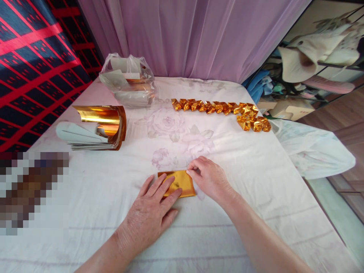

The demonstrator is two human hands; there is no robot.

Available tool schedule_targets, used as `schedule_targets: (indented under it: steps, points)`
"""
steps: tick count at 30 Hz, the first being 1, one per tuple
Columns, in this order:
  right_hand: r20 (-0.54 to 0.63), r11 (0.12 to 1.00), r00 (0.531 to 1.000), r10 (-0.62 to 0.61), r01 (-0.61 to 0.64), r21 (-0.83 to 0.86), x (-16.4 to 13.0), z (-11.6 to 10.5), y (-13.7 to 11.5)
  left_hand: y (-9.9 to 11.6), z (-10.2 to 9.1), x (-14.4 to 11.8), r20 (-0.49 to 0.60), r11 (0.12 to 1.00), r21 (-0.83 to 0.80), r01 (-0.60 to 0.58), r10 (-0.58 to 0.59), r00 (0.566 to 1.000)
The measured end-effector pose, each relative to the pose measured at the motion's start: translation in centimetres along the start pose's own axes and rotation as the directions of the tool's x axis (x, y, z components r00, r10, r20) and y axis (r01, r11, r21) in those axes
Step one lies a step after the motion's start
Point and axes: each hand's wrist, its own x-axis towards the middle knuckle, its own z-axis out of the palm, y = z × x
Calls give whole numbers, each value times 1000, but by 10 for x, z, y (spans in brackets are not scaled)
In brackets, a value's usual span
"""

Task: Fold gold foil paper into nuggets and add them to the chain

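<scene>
A folded sheet of gold foil paper [183,183] lies flat on the floral tablecloth [119,189] in front of me. My left hand [155,206] rests on its left part with the fingers spread, covering some of it. At the sheet's upper right corner, my right hand [209,178] pinches the edge between thumb and forefinger. Farther back runs a row of folded gold foil pieces [209,107], with a shorter row [254,124] at its right end. A curled stack of gold foil sheets [113,127] with pale backs sits at the left.
Behind the stack stands a clear plastic bag [127,81] of more sheets. A translucent plastic bag [315,149] hangs at the table's right edge. A purple curtain [176,38] closes the back; a shelf holds hats [301,57] at right. Red-and-black patterned cloth [42,64] is at left.
</scene>
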Motion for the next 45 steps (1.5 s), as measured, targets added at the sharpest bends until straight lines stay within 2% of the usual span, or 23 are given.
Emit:
schedule_targets:
  steps: [4,11,18,25,32,41,45]
  points:
    - [71,995,994,-80,83,-51,1,-5,1,0,-3,2,-7,1000,-2,-8,8,1000]
    - [35,975,976,-213,215,-53,-4,-3,10,-1,-4,2,7,1000,22,-15,15,1000]
    - [64,992,990,-128,127,27,0,-6,9,-1,-1,0,11,1000,17,-10,10,1000]
    - [97,990,985,-142,143,-4,0,-9,6,0,-1,1,8,1000,20,-13,13,1000]
    - [111,993,990,-83,92,-75,1,-6,2,-1,-3,1,4,1000,13,-14,14,1000]
    - [108,989,987,-116,125,-83,0,-5,4,0,0,0,1,1000,1,-5,5,1000]
    - [35,977,984,-177,180,-113,-2,-1,6,1,0,0,-5,1000,-4,-3,3,1000]
